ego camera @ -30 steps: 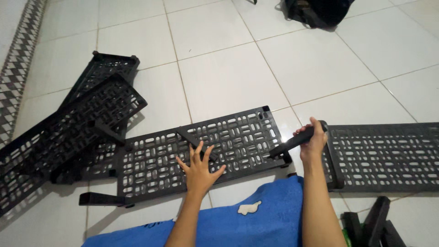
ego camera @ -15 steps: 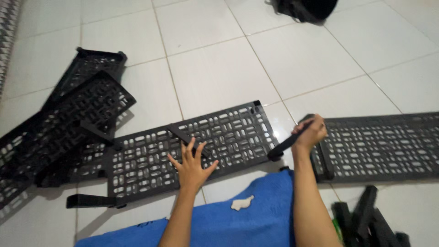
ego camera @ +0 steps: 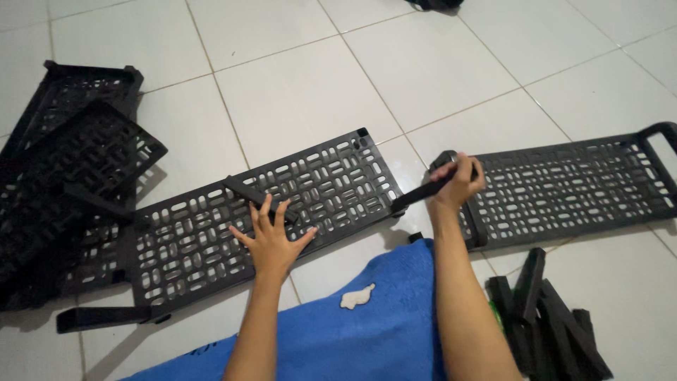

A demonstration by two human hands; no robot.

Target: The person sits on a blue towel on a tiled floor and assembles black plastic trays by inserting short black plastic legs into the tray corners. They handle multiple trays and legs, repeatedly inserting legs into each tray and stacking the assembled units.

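White tiled floor (ego camera: 282, 92) under you — your left hand (ego camera: 271, 240) lies flat, fingers spread, on the black perforated shelf panel (ego camera: 296, 194); your right hand (ego camera: 458, 182) is clenched around a black post (ego camera: 419, 194) at that panel's right corner.

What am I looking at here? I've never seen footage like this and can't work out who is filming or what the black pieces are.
The picture comes from a camera worn on a person's head, looking down at their own two bare arms and a white tiled floor. The left hand lies flat, fingers spread, on a black perforated plastic shelf panel. The right hand grips a black plastic post at that panel's right end. A second panel lies to the right, more panels are stacked at left, and loose black posts lie at lower right. A blue cloth covers the person's lap.
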